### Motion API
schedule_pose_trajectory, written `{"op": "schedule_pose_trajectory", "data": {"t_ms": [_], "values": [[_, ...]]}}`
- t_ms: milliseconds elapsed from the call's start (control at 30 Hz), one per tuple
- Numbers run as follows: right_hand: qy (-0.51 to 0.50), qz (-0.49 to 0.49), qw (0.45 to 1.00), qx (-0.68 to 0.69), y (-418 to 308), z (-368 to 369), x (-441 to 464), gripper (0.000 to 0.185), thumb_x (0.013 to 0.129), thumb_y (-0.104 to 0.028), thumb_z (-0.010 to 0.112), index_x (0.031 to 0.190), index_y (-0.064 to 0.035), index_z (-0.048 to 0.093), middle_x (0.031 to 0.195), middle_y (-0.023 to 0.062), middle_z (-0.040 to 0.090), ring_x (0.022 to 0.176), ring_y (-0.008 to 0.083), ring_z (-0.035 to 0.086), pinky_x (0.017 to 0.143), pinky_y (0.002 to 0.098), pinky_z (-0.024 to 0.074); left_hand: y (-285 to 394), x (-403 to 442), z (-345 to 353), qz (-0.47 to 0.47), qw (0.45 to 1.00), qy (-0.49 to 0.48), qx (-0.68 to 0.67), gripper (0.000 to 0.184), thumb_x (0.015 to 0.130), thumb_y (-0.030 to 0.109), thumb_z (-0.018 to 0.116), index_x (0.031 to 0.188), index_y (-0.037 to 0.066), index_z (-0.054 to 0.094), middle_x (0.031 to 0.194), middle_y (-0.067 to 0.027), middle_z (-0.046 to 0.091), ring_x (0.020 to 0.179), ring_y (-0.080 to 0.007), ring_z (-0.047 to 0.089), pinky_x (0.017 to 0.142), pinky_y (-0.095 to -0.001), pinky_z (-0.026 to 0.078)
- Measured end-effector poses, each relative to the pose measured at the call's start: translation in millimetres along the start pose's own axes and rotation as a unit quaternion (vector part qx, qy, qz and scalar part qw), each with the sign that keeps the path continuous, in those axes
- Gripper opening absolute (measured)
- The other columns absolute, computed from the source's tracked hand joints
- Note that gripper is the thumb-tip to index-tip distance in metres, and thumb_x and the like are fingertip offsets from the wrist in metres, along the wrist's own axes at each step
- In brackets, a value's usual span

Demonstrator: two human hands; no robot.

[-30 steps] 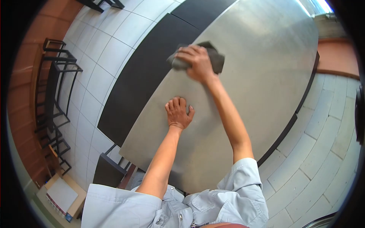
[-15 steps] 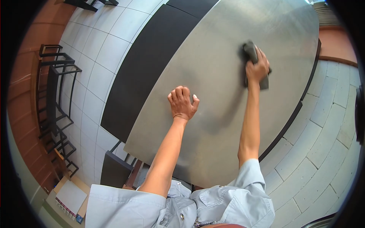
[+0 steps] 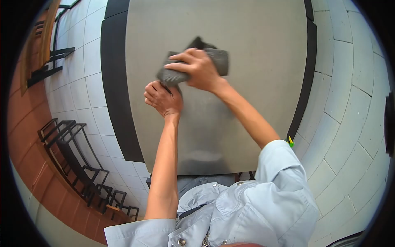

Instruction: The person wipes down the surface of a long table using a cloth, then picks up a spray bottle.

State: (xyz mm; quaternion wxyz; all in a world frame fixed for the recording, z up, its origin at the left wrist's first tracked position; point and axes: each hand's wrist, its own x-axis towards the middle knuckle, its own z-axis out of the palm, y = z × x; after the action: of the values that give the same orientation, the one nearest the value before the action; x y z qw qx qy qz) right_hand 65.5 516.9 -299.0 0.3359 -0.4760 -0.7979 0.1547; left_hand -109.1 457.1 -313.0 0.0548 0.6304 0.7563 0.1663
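Observation:
A dark grey ribbed cloth [image 3: 219, 61], folded and bunched, lies against the brushed metal tabletop [image 3: 251, 107]. My right hand [image 3: 199, 68] grips it from above, fingers spread over its folds and slightly blurred. Just below the cloth's left end, my left hand [image 3: 164, 99] rests on the tabletop near its left side, fingers curled in. The cloth's edge meets or overlaps the thumb side of that hand; whether the fingers touch it I cannot tell. A soft reflection shows on the metal nearer my body.
Dark panels [image 3: 116, 90] run along the table's left side, and a dark edge strip [image 3: 302, 90] along its right. A whitewashed block wall [image 3: 345, 107] stands close on the right. Black metal frames [image 3: 74, 152] stand on white floor tiles [image 3: 96, 94] at left. A small yellow-green object [image 3: 291, 141] sits by the right edge.
My right hand has swept the cloth from the right side of the tabletop leftward, up to my left hand. The view has turned, so the table now appears straighter.

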Motion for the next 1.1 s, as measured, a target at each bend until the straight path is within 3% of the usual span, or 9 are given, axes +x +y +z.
{"op": "schedule_pose_trajectory", "data": {"t_ms": [100,267,333,467,667,767,933,1033,1100], "values": [[0.037,0.039,0.992,-0.111,44.6,-64.8,-55.4,0.070,0.071,0.006,0.073,0.130,-0.0293,0.080,0.134,-0.0022,0.074,0.115,0.0251,0.068,0.093,0.0412,0.0525,-1.6,0.0,0.2,-0.024,0.999,-0.037,0.003,0.025,0.097,0.034,0.056,0.105,0.010,0.056,0.119,-0.0119,0.050,0.117,-0.0329,0.047,0.105,-0.0514,0.035],[0.146,0.250,0.917,-0.274,101.5,-172.9,-153.0,0.077,0.069,0.004,0.071,0.140,-0.0261,0.077,0.137,0.0040,0.073,0.119,0.0328,0.066,0.104,0.0445,0.0526,-1.9,-1.3,0.5,-0.020,0.999,-0.027,0.009,0.021,0.096,0.033,0.056,0.101,0.012,0.054,0.118,-0.0098,0.050,0.116,-0.0312,0.047,0.105,-0.0504,0.035],[0.174,0.277,0.890,-0.317,101.5,-187.9,-201.7,0.072,0.072,0.003,0.070,0.139,-0.0232,0.077,0.135,0.0069,0.073,0.117,0.0343,0.067,0.105,0.0454,0.0522,-5.1,-1.3,2.6,-0.019,0.999,-0.031,0.012,0.022,0.096,0.034,0.056,0.101,0.012,0.054,0.118,-0.0096,0.050,0.116,-0.0312,0.047,0.105,-0.0506,0.035],[0.204,0.316,0.889,-0.262,40.2,-178.2,-250.2,0.053,0.075,-0.005,0.073,0.127,-0.0129,0.080,0.110,0.0123,0.077,0.102,0.0357,0.071,0.096,0.0460,0.0534,-3.3,-0.1,1.4,-0.020,0.999,-0.030,0.006,0.023,0.096,0.035,0.056,0.101,0.012,0.054,0.118,-0.0097,0.050,0.117,-0.0313,0.047,0.104,-0.0505,0.036],[0.181,0.237,0.949,-0.099,-14.2,-100.4,-163.8,0.053,0.068,-0.014,0.078,0.120,-0.0144,0.082,0.108,0.0084,0.078,0.097,0.0311,0.071,0.090,0.0434,0.0544,-5.7,-2.3,3.3,-0.019,0.999,-0.027,0.019,0.025,0.096,0.036,0.056,0.100,0.012,0.054,0.119,-0.0098,0.050,0.118,-0.0320,0.047,0.105,-0.0511,0.035],[0.189,0.115,0.975,-0.013,12.6,-52.6,-85.3,0.059,0.064,-0.013,0.083,0.123,-0.0189,0.081,0.116,0.0046,0.078,0.103,0.0301,0.072,0.092,0.0429,0.0570,-5.3,-4.4,7.2,-0.012,0.999,-0.018,0.034,0.027,0.097,0.038,0.056,0.101,0.012,0.055,0.120,-0.0106,0.051,0.119,-0.0331,0.047,0.107,-0.0520,0.035],[0.120,0.071,0.989,-0.039,91.7,-26.8,24.6,0.057,0.070,-0.024,0.085,0.127,-0.0282,0.078,0.123,0.0026,0.075,0.121,0.0264,0.068,0.099,0.0440,0.0538,-3.0,-7.7,11.1,-0.016,0.998,-0.028,0.058,0.029,0.098,0.040,0.055,0.101,0.011,0.057,0.122,-0.0123,0.052,0.121,-0.0344,0.048,0.108,-0.0530,0.035],[0.117,0.093,0.981,-0.123,130.5,-45.6,42.4,0.062,0.074,-0.025,0.088,0.134,-0.0258,0.073,0.124,0.0050,0.074,0.121,0.0291,0.068,0.099,0.0440,0.0549,-0.4,-11.4,14.2,0.003,0.998,0.003,0.058,0.027,0.096,0.038,0.056,0.099,0.012,0.055,0.119,-0.0110,0.051,0.116,-0.0330,0.048,0.106,-0.0508,0.036],[0.089,0.143,0.978,-0.123,144.4,-83.1,29.5,0.056,0.086,-0.015,0.087,0.139,-0.0048,0.070,0.131,0.0215,0.070,0.120,0.0408,0.069,0.106,0.0516,0.0557,-0.2,-12.0,13.9,0.005,0.998,0.000,0.056,0.026,0.097,0.038,0.056,0.099,0.012,0.056,0.119,-0.0110,0.050,0.117,-0.0331,0.048,0.106,-0.0508,0.036]]}}
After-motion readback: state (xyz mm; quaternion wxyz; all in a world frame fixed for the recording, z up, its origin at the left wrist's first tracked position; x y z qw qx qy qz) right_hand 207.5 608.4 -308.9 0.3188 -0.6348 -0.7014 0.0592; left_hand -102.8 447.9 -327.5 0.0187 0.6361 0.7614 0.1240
